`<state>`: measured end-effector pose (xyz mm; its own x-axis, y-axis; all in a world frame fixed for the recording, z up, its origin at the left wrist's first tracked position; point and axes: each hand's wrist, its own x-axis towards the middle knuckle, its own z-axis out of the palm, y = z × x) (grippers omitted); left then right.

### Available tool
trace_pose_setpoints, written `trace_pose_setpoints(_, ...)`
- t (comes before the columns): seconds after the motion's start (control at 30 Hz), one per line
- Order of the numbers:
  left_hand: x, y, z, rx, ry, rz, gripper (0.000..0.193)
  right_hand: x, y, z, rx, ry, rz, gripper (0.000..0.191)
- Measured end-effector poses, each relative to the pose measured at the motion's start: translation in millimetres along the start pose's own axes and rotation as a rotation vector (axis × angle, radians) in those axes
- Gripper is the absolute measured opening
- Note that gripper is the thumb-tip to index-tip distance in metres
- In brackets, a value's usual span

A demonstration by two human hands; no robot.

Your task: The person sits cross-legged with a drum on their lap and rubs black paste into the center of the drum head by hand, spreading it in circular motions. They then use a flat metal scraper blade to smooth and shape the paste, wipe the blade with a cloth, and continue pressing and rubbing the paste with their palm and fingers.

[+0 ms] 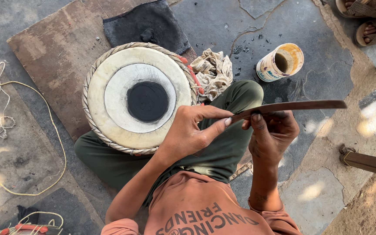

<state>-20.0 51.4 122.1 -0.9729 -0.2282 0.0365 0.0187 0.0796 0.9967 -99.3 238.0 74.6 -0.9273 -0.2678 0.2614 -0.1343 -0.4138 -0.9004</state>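
A long, flat, dark metal strip (pixel 301 105) lies across both hands and points right. My left hand (pixel 190 132) pinches its near end between thumb and forefinger. My right hand (pixel 271 135), smeared with dark paste, cups the strip from below, with its thumb pressed on top. A round drum (pixel 109 93) with a pale skin, a black centre patch and a braided rim rests against my left leg, just left of my left hand.
An open tin (pixel 279 63) with dark paste stands on the stone floor behind my right knee, beside a crumpled rag (pixel 215 72). A dark cloth (pixel 146 24) lies on a wooden board (pixel 53 56). Yellow cord (pixel 53 130) loops at left. Another person's sandalled feet (pixel 370 19) are at top right.
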Motion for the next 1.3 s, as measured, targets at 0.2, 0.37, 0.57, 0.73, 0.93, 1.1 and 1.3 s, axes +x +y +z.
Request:
trace_pose_setpoints(0.2,5.6,-20.3,9.8,-0.163,0.005,0.133,0.019,2.6,-4.5,-1.9,0.002,-0.026,-0.019,0.012)
trace_pose_setpoints(0.37,7.9,-27.0,13.2,-0.197,-0.009,0.139,0.018,3.3,-4.2,-6.7,-0.015,-0.042,0.008,0.014)
trace_pose_setpoints(0.57,15.5,-26.3,11.5,-0.233,-0.012,0.083,0.018,-3.1,-3.1,-6.5,-0.234,-0.041,0.066,0.013)
trace_pose_setpoints(0.73,27.7,-20.2,8.4,-0.471,-0.029,-0.117,0.021,-3.0,6.3,-5.4,-0.205,-0.004,0.109,0.015)
trace_pose_setpoints(0.93,79.4,-36.3,-85.8,-0.440,0.164,-0.075,0.033,9.5,20.0,-26.0,-0.183,0.127,0.107,0.012)
trace_pose_setpoints(1.1,174.9,-108.5,-196.3,-0.159,0.274,0.002,0.024,12.5,30.5,-52.5,-0.286,0.228,0.123,0.010)
trace_pose_setpoints(1.3,241.2,-175.6,-251.7,0.571,0.066,-0.247,0.019,2.9,58.9,-66.3,-0.291,0.349,0.194,0.013)
